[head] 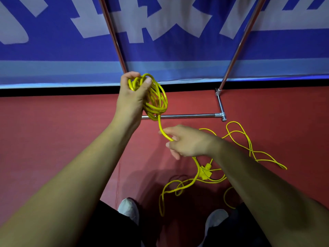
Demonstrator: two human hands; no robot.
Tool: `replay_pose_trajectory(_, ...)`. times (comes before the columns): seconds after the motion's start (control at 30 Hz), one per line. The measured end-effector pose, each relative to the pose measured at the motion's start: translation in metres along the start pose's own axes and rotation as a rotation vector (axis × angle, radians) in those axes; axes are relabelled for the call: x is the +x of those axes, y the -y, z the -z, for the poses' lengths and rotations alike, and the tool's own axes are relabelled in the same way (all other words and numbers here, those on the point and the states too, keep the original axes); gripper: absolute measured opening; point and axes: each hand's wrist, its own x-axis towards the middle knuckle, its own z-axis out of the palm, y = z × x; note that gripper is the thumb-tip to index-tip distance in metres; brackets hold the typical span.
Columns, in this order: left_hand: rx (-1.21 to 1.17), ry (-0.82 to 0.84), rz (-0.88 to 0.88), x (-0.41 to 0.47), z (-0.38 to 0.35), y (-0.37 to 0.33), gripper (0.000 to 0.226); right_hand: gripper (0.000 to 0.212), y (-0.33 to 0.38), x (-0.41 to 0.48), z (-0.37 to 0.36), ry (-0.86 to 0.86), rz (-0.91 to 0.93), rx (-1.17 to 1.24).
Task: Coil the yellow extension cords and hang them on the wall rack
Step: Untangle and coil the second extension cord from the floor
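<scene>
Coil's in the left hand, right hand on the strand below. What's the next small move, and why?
Probably lift the right hand, with the strand it holds, up to the coil in the left hand as one more loop: much loose cord, with its plug block, lies uncoiled on the floor.

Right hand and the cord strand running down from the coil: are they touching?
Touching. Head view: the cord strand runs from the coil straight into the right hand, which pinches it.
</scene>
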Motion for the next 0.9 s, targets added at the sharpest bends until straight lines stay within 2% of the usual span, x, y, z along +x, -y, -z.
replay_pose_trajectory(0.1, 0.165, 0.085, 0.053, -0.010, -0.006, 0.006, 0.028, 0.027, 0.005, -0.004, 0.002, -0.035, 0.049, -0.038)
replay_pose_trajectory(0.23, 0.360, 0.357, -0.069, -0.019, -0.005, 0.011, 0.027, 0.020, 0.003, -0.011, 0.014, -0.125, 0.112, 0.156)
replay_pose_trajectory(0.37, 0.403, 0.459, 0.014, -0.020, -0.007, 0.010, 0.030, 0.012, -0.003, -0.016, 0.026, -0.200, 0.128, 0.215)
replay_pose_trajectory(0.47, 0.517, 0.602, 0.010, -0.020, -0.005, 0.011, 0.029, 0.008, -0.004, -0.020, 0.030, -0.262, 0.135, 0.230)
replay_pose_trajectory(0.53, 0.507, 0.699, 0.040, -0.021, -0.004, 0.012, 0.031, 0.006, -0.006, -0.020, 0.034, -0.342, 0.141, 0.250)
replay_pose_trajectory(0.63, 0.459, 0.731, 0.141, -0.027, -0.007, 0.014, 0.032, 0.010, -0.009, -0.019, 0.038, -0.458, 0.165, 0.279)
replay_pose_trajectory(0.77, 0.530, 0.742, 0.187, -0.028, -0.006, 0.012, 0.042, 0.031, -0.013, -0.015, 0.040, -0.572, 0.134, 0.247)
replay_pose_trajectory(0.87, 0.536, 0.868, 0.224, -0.025, 0.000, 0.009, 0.034, 0.027, -0.018, -0.017, 0.043, -0.502, 0.180, 0.307)
replay_pose_trajectory(0.9, 0.534, 0.917, 0.256, -0.023, 0.001, 0.008, 0.037, 0.025, -0.020, -0.018, 0.044, -0.475, 0.189, 0.306)
